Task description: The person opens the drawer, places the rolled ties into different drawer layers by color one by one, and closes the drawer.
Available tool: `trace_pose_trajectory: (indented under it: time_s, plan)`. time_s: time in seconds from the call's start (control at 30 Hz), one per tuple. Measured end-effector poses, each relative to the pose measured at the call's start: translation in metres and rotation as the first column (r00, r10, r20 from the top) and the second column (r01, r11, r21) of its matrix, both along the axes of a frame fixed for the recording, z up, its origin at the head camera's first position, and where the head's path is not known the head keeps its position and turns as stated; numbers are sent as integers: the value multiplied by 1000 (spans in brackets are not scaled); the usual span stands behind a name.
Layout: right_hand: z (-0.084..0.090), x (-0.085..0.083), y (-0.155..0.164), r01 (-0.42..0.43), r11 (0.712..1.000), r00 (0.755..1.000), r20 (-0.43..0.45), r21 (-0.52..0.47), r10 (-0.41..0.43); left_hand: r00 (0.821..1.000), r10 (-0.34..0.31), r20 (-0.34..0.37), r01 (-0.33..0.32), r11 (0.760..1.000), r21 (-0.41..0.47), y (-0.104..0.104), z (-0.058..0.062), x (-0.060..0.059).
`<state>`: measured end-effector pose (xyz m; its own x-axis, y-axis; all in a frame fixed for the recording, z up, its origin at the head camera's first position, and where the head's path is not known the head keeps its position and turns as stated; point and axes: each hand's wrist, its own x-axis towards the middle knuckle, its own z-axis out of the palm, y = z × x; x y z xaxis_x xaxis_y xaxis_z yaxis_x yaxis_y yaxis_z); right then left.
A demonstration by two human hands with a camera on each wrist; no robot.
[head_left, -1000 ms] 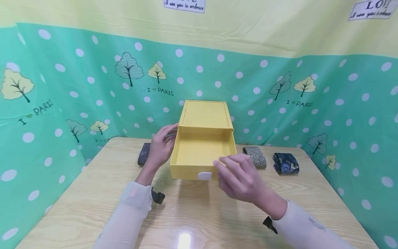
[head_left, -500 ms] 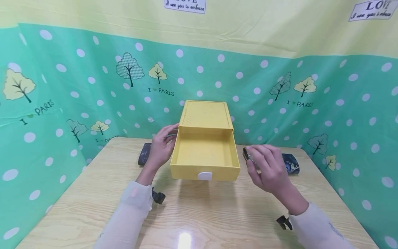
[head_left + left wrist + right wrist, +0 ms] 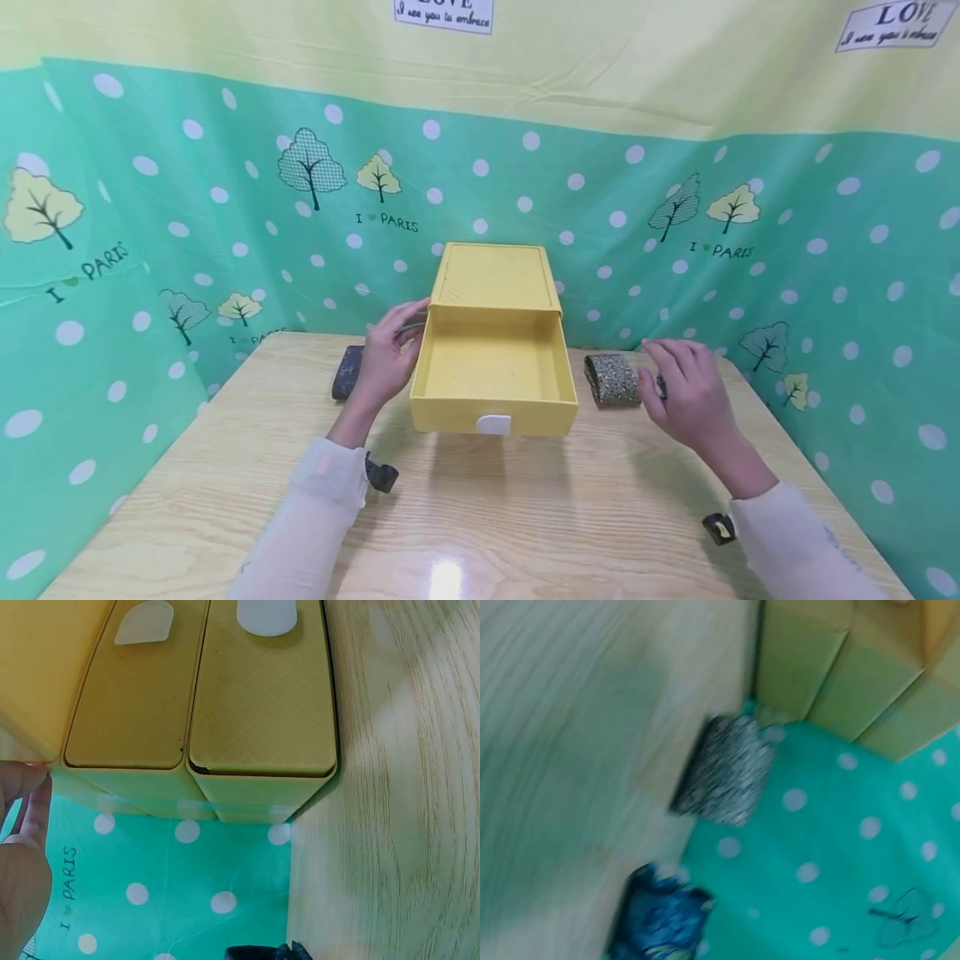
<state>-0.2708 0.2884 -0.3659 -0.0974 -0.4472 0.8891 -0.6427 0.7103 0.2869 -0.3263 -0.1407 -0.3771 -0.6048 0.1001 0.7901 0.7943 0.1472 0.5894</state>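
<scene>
A person sat at a wooden bench (image 3: 480, 517), both forearms reaching forward. The left hand (image 3: 382, 358) rested against the left side of a yellow drawer box (image 3: 495, 283), fingers relaxed and straight, apparently steadying it so it would not slide. Between the hands, the box's one drawer (image 3: 491, 375) stood pulled out and looked empty, its white tab handle (image 3: 493, 424) facing the person. The right hand (image 3: 686, 392) hovered with fingers loosely spread, holding nothing, over a dark blue rolled cloth (image 3: 660, 919) that it mostly hid from the head camera. Just left of that hand lay a speckled grey rolled cloth (image 3: 612, 379). Beyond the left hand lay a third roll, a dark one (image 3: 347, 371), so three rolls showed in all, though the blurred wrist view left their fabric uncertain.
</scene>
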Motion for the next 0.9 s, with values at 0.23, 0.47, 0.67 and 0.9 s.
trace_pose_trajectory:
  time_s: [0.23,0.47,0.67,0.9]
  plan:
    - [-16,-17,38,124,990,977,167,66,-134,1000,6,-1,-6,1000,-1,-1,0,1]
    - [-28,-26,68,234,956,873,396,175,-286,1000,11,7,-11,1000,-1,-2,-1,2]
    - [-32,-28,85,255,915,750,532,313,-392,1000,4,7,-4,1000,-7,-1,-1,1]
    - [-38,-33,102,227,874,632,618,430,-468,1000,0,7,0,1000,-9,-1,0,1]
